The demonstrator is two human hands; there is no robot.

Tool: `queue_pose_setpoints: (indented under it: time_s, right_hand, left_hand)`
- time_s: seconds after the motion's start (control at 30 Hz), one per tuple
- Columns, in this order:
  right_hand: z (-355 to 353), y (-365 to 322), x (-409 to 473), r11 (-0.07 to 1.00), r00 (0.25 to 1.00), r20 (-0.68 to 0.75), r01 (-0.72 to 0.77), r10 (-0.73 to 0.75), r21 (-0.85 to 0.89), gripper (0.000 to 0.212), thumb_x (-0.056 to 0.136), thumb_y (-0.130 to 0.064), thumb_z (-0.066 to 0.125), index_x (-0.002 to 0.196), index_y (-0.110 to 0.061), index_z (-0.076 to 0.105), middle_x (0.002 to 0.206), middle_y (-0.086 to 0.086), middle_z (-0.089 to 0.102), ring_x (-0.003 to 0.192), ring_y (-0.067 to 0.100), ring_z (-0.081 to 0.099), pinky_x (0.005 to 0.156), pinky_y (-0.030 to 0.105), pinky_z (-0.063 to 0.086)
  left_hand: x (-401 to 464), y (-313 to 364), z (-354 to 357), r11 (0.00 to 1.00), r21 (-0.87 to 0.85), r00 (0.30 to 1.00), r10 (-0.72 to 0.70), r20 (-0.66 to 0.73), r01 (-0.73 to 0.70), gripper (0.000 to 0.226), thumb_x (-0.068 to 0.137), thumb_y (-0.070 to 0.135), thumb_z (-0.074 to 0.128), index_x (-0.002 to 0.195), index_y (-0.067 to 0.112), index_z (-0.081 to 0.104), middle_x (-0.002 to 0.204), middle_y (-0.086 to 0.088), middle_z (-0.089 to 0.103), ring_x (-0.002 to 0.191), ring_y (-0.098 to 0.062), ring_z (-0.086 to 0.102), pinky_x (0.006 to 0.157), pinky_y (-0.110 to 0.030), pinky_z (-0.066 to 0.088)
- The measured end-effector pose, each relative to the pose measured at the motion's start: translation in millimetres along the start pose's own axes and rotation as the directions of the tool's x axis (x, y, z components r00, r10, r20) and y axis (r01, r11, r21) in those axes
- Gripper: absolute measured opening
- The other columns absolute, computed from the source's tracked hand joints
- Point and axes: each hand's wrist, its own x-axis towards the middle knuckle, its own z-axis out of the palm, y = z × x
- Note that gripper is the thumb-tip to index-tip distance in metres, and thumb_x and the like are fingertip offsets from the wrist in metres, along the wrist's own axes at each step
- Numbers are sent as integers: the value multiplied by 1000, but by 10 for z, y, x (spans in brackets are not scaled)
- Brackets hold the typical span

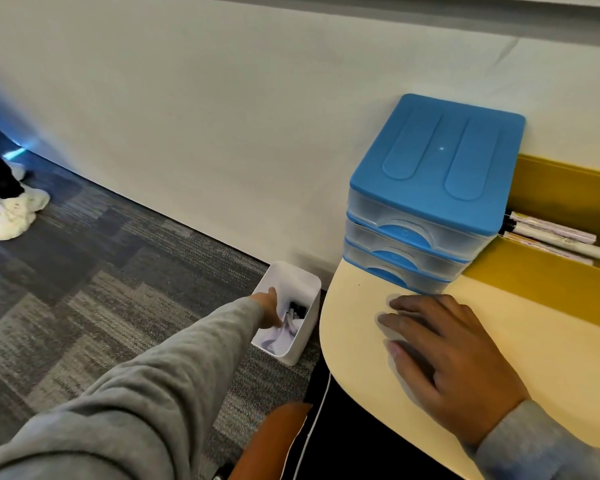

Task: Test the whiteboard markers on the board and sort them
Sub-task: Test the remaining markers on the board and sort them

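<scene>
Carpet: white bin holds paper, dark items; left hand reaching inside, grip unclear. Right hand spread flat.

From here I can't see my left hand's fingers; they dip below the rim of the white bin. Inside that bin, dark shapes and crumpled paper blur together. Right of the bin, my right hand's fingertips smear on the table.
</scene>
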Motion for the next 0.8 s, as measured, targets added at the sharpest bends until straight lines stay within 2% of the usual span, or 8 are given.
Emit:
queue_pose_setpoints:
  time_s: [0.2,0.37,0.47,0.53,0.63,0.7,0.8]
  right_hand:
    - [3,-11,0,1000,1000,-8,6,-6,16,47,99,-54,31,124,-35,67,131,-14,58,118,12,51,94,31,49]
    - [-18,-10,-2,998,998,-39,45,-43,33,39,98,-46,41,123,-32,69,128,-13,59,116,14,51,93,34,49]
    - [-13,-6,13,995,993,-75,90,-88,33,33,97,-39,49,120,-29,70,124,-10,59,114,14,52,93,34,49]
    - [-21,12,22,993,990,-95,110,-105,53,30,95,-36,52,117,-27,71,122,-9,60,112,15,53,92,34,49]
    - [-40,38,29,987,987,-119,117,-104,106,27,93,-32,55,113,-25,72,118,-7,62,108,17,55,90,37,50]
    - [-120,54,4,985,985,-129,129,-114,118,26,93,-31,55,111,-24,72,113,-6,63,104,18,56,88,38,51]
    - [-335,76,-65,982,984,-133,137,-120,132,26,94,-30,53,113,-24,70,108,-5,63,98,18,57,86,34,51]
  left_hand:
    - [-124,85,-137,1000,16,999,26,-36,-25,95,96,41,60,159,9,-3,159,-16,33,144,-32,36,115,-39,34]
    - [-384,194,-303,984,140,990,124,-63,-114,69,99,41,56,157,21,26,159,-7,34,144,-27,36,114,-38,33]
    - [-547,246,-500,959,203,973,217,-74,-199,59,94,48,61,148,35,41,151,-1,46,132,-23,50,107,-38,46]
    - [-708,336,-719,937,250,951,281,-126,-243,51,92,51,60,140,38,50,140,2,57,116,-20,60,98,-36,51]
    - [-1065,478,-1097,903,317,909,364,-206,-290,41,96,44,56,135,30,55,127,4,64,111,-21,62,96,-29,47]
    - [-1366,517,-1367,905,324,868,379,-320,-276,30,95,46,55,121,33,61,115,6,67,101,-19,63,95,-32,50]
    - [-1811,456,-1771,926,303,788,355,-503,-224,10,94,39,53,97,33,61,102,5,66,85,-19,63,82,-34,54]
